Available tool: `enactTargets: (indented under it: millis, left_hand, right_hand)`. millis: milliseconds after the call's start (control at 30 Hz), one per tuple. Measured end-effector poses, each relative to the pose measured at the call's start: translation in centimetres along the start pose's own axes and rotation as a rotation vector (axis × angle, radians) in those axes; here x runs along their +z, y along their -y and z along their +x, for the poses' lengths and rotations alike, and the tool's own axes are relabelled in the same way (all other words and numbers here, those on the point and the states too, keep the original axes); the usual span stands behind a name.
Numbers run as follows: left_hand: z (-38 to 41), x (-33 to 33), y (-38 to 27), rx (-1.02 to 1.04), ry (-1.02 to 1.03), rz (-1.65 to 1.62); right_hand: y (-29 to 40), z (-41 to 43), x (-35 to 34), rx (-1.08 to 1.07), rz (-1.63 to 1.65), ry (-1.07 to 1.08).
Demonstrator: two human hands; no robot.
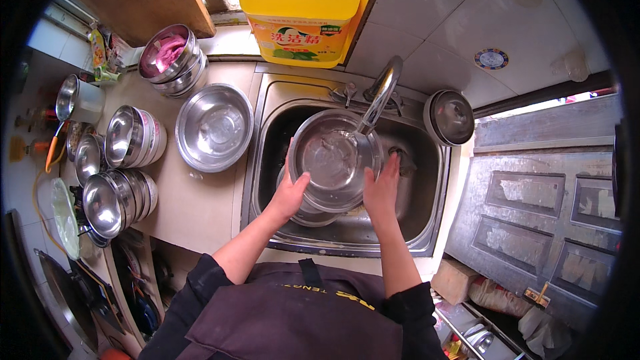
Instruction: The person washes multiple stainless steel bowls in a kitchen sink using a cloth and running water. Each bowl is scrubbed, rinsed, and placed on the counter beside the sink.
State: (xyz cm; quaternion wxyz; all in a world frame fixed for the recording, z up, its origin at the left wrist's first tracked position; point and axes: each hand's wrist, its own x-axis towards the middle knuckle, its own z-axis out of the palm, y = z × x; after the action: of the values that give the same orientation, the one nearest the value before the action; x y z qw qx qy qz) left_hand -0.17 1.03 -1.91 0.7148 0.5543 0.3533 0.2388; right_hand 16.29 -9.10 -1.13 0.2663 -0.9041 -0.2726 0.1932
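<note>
A wide stainless steel basin [330, 170] is held over the sink [425, 200], under the end of the chrome faucet [385, 90]. My left hand [290, 190] grips its left rim, thumb over the edge. At its right rim is my right hand [382, 185], thumb at the edge and fingers stretched out flat along the outside. Water seems to lie in the basin, though reflections make this hard to tell. Beneath it, another metal basin [315, 218] shows partly in the sink. The undersides of both basins are hidden.
An empty-looking metal basin [215, 127] stands on the left counter [200, 210], beside stacked steel bowls [132, 135] and a bowl with a pink cloth [170, 52]. A yellow detergent jug [300, 15] stands behind the sink. More bowls [450, 117] sit at the sink's back right corner.
</note>
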Motion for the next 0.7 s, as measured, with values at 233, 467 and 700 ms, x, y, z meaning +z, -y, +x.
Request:
enactTargets:
  millis: [233, 467, 700]
  left_hand:
    - [0.2, 1.4, 1.6, -0.194, 0.103, -0.076]
    - [1.1, -2.3, 0.6, -0.200, -0.040, -0.064]
    - [0.0, -1.2, -5.0, 0.173, 0.011, 0.447]
  right_hand:
    - [5.8, 0.9, 4.9, -0.573, 0.016, 0.206]
    - [1.9, -0.7, -0.7, -0.651, -0.545, 0.744]
    - [-1.2, -0.6, 1.7, -0.120, 0.098, 0.278]
